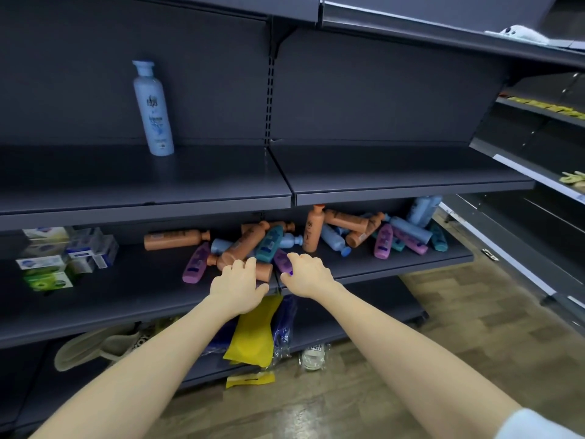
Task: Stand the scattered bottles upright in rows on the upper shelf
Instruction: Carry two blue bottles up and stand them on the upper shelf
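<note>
Upper shelf (380, 172): bare apart from one white bottle (153, 109), upright, far left. Its front lip overhangs the lower shelf (126, 299). We judge that a bottle lifted straight up could strike the underside of that lip and be knocked loose.

Pile (348, 236): orange, purple, teal and pale blue bottles lie across one another along the middle and right of the lower shelf. One orange one stands upright among them. Pulling a bottle from under or beside others may shift the rest. The near ones lie close to the shelf edge and could roll off to the floor.

Left hand (239, 285): fingers curled over the top of an orange bottle (245, 247) at the near edge, thumb below it. We read this as a grasp, though we cannot tell how firm.

Right hand (308, 275): fingers curled over a purple bottle (282, 259) just right of the orange one, thumb near its cap. The hands are close together and may collide if raised together. The bottles look smooth, so a shallow grip may slip.
</note>
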A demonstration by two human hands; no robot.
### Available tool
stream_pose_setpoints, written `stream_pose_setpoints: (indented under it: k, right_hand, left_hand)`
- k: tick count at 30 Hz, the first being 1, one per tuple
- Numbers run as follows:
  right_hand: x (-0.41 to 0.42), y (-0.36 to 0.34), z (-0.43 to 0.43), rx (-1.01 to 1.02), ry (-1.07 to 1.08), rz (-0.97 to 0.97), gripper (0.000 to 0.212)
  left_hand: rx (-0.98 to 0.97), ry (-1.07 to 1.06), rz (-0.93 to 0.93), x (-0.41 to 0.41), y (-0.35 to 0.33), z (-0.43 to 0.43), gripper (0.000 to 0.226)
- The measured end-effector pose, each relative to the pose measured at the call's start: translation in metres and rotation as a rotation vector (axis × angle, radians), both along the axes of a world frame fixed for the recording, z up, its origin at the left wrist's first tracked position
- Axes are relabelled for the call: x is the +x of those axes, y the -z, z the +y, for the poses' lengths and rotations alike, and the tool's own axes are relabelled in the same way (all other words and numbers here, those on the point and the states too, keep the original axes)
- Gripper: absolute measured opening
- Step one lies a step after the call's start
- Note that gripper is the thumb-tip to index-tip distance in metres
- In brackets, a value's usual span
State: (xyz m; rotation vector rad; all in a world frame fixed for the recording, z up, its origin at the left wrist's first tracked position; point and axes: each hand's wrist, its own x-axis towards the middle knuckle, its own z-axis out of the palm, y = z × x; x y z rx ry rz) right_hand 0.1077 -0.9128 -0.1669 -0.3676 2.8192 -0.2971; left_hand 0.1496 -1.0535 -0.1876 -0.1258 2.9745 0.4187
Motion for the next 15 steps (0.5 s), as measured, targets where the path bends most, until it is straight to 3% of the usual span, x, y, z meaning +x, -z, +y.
stream_pose_setpoints:
  k: [15]
  right_hand:
    - [-0.06,0.039,-0.048,0.021,0.059,-0.092,0.048]
  left_hand:
    - [-0.047,0.049,-0.132,-0.065,0.031,-0.055,0.06]
